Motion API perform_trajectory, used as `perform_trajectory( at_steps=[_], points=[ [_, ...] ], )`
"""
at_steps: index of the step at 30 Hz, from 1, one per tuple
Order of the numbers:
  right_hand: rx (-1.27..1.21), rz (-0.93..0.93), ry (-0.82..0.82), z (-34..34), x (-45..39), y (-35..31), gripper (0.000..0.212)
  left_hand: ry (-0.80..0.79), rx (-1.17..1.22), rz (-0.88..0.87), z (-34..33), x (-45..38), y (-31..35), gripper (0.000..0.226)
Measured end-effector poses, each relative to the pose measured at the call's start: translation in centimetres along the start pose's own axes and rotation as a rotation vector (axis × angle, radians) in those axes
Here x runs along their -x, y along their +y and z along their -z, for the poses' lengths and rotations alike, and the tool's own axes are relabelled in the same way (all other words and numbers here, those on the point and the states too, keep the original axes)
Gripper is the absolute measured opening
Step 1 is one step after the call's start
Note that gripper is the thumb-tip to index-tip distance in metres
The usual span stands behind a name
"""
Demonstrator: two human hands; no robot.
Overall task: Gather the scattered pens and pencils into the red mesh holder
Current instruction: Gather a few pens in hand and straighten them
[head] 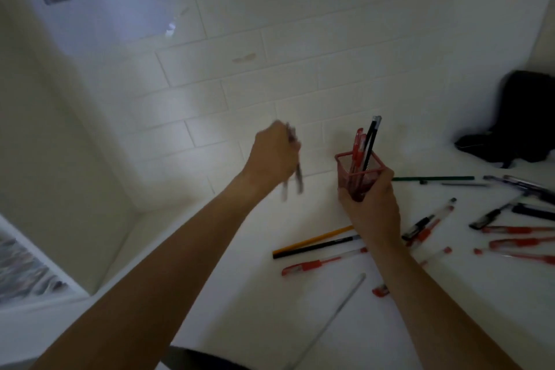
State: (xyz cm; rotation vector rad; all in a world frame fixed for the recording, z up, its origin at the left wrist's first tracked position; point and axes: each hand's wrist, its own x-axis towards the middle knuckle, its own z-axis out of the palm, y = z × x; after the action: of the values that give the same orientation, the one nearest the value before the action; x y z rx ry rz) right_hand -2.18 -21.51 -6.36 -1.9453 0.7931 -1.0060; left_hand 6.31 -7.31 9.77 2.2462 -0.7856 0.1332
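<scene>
Blurrily, left hand (274, 153) clutches indistinct dark pens (295, 171); right hand (371, 204) grips red mesh holder (357, 170).

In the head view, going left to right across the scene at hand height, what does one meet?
Left hand closed on dark pens → red mesh holder with pens standing in it, gripped from below by the right hand → green pen on the table → black bag.

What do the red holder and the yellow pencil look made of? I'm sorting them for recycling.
Red mesh holder: likely painted wire mesh, since pens show through its walls. Yellow pencil: probably lacquered wood, plain and slim, though blur leaves it open.
</scene>
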Motion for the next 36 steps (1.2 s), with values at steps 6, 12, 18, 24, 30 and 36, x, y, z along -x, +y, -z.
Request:
perform_trajectory(
  at_steps=[6, 12, 18, 24, 30, 36],
  points=[
    [0.0, -0.021, 0.005, -0.2, -0.2, 0.2, 0.087, 0.13, 0.426, -0.32, -4.7, -2.7, 7.2, 0.01],
    [0.021, -0.056, 0.012, -0.5, -0.6, 0.3, 0.087, 0.03, 0.558, -0.248, -11.6, -3.9, 6.9, 0.01],
    [0.043, -0.052, 0.007, -0.6, -0.7, 0.5, 0.091, 0.071, 0.332, -0.25, -14.4, -5.0, 4.9, 0.016],
    [0.024, -0.032, 0.017, -0.3, -0.5, 0.3, 0.091, 0.284, 0.012, -0.174, -15.9, -4.5, 4.0, 0.022],
    [0.03, -0.008, 0.012, -0.3, -0.6, 0.2, 0.088, 0.264, 0.004, -0.306, -16.2, -4.2, 2.4, 0.042],
    [0.029, 0.008, 0.016, -0.4, -0.5, 0.5, 0.085, 0.231, 0.272, -0.588, -15.4, -3.7, 1.4, 0.057]
  ],
)
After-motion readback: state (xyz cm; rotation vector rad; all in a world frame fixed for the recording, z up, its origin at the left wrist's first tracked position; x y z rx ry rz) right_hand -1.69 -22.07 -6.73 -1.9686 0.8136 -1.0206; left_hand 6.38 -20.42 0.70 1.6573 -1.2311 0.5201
